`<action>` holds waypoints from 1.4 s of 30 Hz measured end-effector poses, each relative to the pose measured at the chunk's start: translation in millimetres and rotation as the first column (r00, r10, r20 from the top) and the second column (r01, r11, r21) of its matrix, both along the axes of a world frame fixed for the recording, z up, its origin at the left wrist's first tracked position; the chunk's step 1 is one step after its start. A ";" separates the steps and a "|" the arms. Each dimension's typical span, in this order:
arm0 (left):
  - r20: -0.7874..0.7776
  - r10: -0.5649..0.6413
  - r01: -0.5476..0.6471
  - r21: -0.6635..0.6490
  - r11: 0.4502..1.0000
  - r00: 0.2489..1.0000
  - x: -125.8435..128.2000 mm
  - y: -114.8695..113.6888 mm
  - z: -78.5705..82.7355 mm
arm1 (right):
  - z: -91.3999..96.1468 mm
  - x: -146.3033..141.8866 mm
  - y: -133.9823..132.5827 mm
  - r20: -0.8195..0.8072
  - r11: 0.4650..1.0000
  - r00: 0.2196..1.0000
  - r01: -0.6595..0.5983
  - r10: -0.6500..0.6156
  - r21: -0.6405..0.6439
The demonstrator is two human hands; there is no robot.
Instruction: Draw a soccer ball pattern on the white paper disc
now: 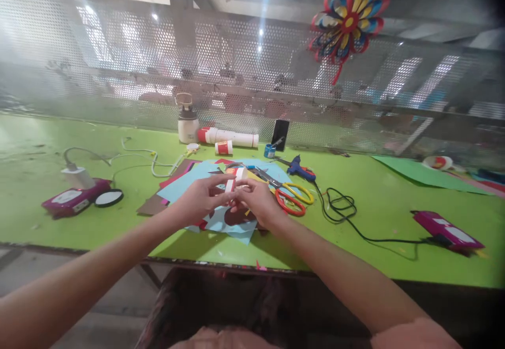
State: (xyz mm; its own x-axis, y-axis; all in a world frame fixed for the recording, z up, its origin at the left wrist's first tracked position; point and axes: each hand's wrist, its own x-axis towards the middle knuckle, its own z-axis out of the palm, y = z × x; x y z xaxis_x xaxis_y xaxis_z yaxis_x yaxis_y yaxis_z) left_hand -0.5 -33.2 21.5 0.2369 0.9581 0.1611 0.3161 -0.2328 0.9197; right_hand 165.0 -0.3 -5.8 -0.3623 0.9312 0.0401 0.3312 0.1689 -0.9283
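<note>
A small white and red paper cup (239,172) is between my hands, above a pile of coloured paper. My left hand (203,197) grips it from the left with fingers and thumb. From the right, my right hand (255,196) has its bent fingers on the cup's lower part, partly hiding it. Beneath them lie light blue paper sheets (181,186) and dark cut pieces. Scissors with orange and yellow handles (291,208) lie just right of my right hand. A blue glue gun (300,169) rests behind them.
Another red and white cup (223,147), a white tube (236,137), a spray bottle (188,127), a blue jar (270,151) and a phone (280,134) stand behind. Magenta power boxes (74,200) sit on both sides, with cables. Green paper (426,174) lies right. A paper flower (349,20) hangs above.
</note>
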 end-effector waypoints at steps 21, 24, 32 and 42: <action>-0.510 -0.244 0.360 0.140 0.922 0.824 3.4 35.0 -13.5 | 20.2 128.3 32.2 0.836 0.939 0.465 -0.026 -0.292 0.342; -0.565 -0.261 0.419 0.169 0.892 0.783 6.9 34.2 -23.1 | 22.4 105.0 47.1 0.792 0.918 0.538 -0.081 -0.288 0.389; -0.648 -0.194 0.456 0.264 0.850 0.736 2.9 20.7 -35.3 | 1.2 30.4 106.6 0.667 0.871 0.724 -0.204 -0.173 0.447; -0.688 -0.202 0.471 0.227 0.852 0.697 3.3 24.4 -39.2 | 43.3 62.9 203.5 0.607 0.885 0.718 0.028 -0.341 0.464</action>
State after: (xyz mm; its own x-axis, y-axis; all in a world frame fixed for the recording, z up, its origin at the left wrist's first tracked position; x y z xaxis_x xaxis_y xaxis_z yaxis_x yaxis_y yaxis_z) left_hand 2.8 -8.8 -17.7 0.7034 0.6912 0.1657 0.6079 -0.7058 0.3638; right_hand 227.9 203.2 37.5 -0.2616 0.9354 0.2381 0.8885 0.3297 -0.3192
